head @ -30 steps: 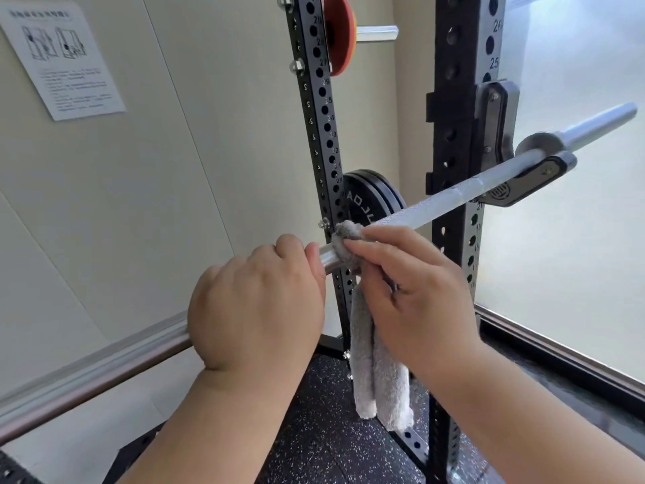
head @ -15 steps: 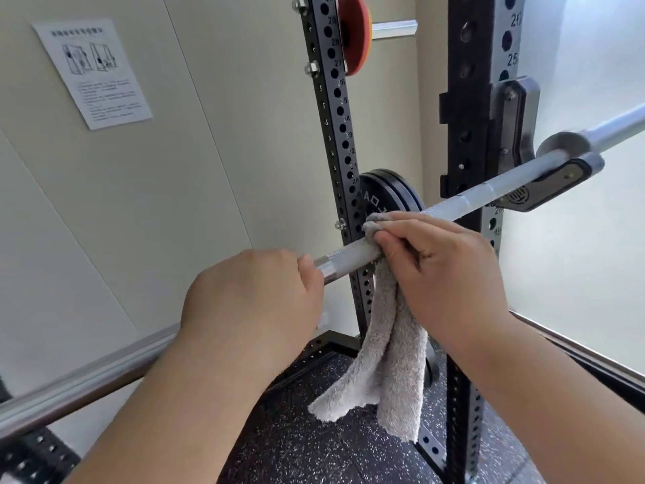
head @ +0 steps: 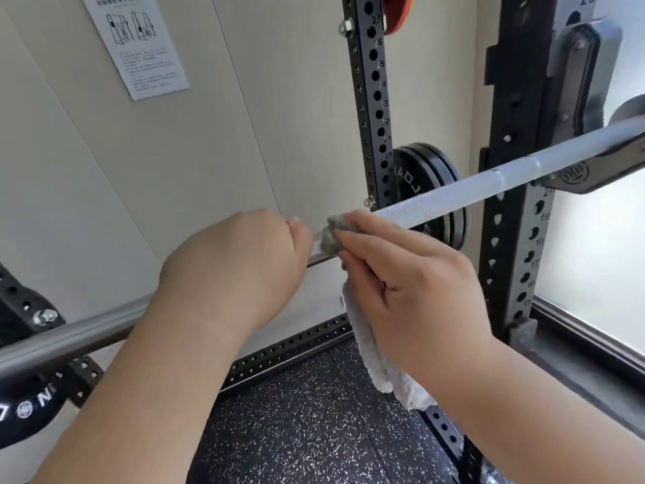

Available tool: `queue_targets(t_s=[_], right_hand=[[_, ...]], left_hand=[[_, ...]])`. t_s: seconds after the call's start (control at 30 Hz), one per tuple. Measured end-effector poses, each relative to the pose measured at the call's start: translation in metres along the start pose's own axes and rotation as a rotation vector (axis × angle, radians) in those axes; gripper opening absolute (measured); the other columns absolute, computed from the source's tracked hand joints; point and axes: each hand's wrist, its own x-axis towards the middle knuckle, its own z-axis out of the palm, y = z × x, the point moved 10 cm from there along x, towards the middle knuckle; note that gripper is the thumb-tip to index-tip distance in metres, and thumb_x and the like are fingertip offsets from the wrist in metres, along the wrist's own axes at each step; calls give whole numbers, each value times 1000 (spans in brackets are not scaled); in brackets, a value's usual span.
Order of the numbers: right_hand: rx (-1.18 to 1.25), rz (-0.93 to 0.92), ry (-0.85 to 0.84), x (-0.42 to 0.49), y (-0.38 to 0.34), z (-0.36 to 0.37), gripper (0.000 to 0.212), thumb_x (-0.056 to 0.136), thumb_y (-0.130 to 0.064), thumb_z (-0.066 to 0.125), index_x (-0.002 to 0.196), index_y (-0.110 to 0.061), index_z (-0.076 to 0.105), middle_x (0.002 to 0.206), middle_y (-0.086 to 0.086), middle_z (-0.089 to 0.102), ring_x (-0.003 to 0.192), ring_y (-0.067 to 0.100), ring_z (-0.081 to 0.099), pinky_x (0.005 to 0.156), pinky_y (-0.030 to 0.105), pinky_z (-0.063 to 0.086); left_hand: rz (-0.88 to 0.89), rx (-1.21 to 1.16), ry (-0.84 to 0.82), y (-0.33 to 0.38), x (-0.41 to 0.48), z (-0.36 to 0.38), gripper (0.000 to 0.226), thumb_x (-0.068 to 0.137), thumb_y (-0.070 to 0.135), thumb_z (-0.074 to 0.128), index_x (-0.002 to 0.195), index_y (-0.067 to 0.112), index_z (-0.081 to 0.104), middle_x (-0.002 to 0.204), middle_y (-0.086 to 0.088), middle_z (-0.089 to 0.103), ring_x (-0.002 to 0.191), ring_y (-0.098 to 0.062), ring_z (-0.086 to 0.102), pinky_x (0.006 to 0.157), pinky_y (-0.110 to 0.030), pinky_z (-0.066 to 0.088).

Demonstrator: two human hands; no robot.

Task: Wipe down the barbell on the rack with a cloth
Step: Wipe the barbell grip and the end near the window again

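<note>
The silver barbell (head: pixel 488 188) runs from lower left to upper right and rests in the rack's J-hook (head: pixel 590 172) at the right. My left hand (head: pixel 241 263) grips the bar near its middle, fingers curled over it. Just to its right my right hand (head: pixel 408 284) holds a grey cloth (head: pixel 330 237) wrapped round the bar. The cloth's loose end hangs down below my right wrist, partly hidden behind the hand.
Black perforated rack uprights stand at centre (head: pixel 373 99) and right (head: pixel 520 204). Black weight plates (head: pixel 419 176) hang behind the bar and an orange plate (head: pixel 399 12) sits above. A paper notice (head: pixel 136 43) is on the wall. Speckled rubber floor (head: pixel 307 424) lies below.
My right hand has slid the cloth leftward along the bar, close to my left hand. The view has tilted down and to the left.
</note>
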Motion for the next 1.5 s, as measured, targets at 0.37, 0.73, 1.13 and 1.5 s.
queue_targets(t_s=[0.37,0.73,1.13,1.5], right_hand=[[24,-38,-21,-2,-5,4,22,102,-27,62,112,-21,80,124,-14,72,99,9,73,76,32,62],[-33,-25,-52,13,-1,-1,22,101,-31,60,105,-25,81,116,-17,75,91,11,76,69,36,62],[-136,-39,-84,4,6,-2,25,103,-26,59,125,-23,72,136,-14,65,89,23,72,78,45,57],[-48,-44,-44,-6,9,-1,35,96,-7,58,128,-15,71,141,-9,62,106,11,73,74,35,65]], left_hand=[[17,119,423,7,-30,-18,39,95,31,36,58,21,44,44,0,37,42,-21,22,53,-18,9],[31,88,376,10,-33,-18,37,95,32,37,62,21,49,48,-1,48,46,-22,24,53,-21,5],[131,-124,-304,1,2,11,66,99,67,22,78,23,66,64,2,69,60,-16,66,68,-31,53],[31,130,165,6,-16,-12,59,96,52,7,64,19,42,57,2,48,50,-21,46,51,-29,37]])
